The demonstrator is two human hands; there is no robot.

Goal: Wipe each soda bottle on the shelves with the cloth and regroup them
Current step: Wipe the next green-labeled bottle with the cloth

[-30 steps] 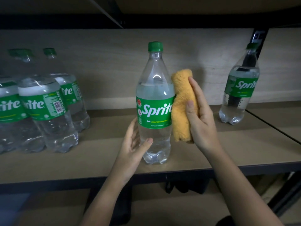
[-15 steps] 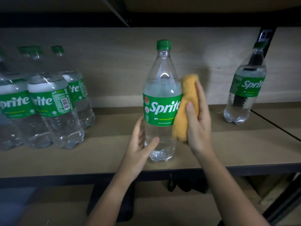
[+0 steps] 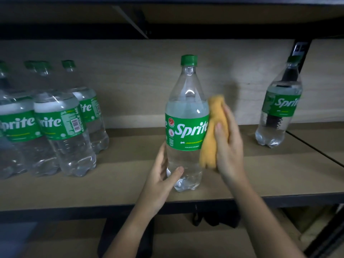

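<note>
Left hand (image 3: pixel 160 180) fingers curled round the lower body of the centre Sprite bottle (image 3: pixel 186 123), upright on the shelf (image 3: pixel 130 187). Right hand (image 3: pixel 228 146) grips the orange cloth (image 3: pixel 212 135), pressed to the bottle's right side at label height. Bottle cluster (image 3: pixel 54 125) at left, well apart; lone bottle (image 3: pixel 279 107) far right by the black upright (image 3: pixel 300 53).

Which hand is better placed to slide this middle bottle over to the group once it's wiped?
Probably the left hand: it already grips the middle bottle low, nearest the group. The right hand holds the cloth.
</note>
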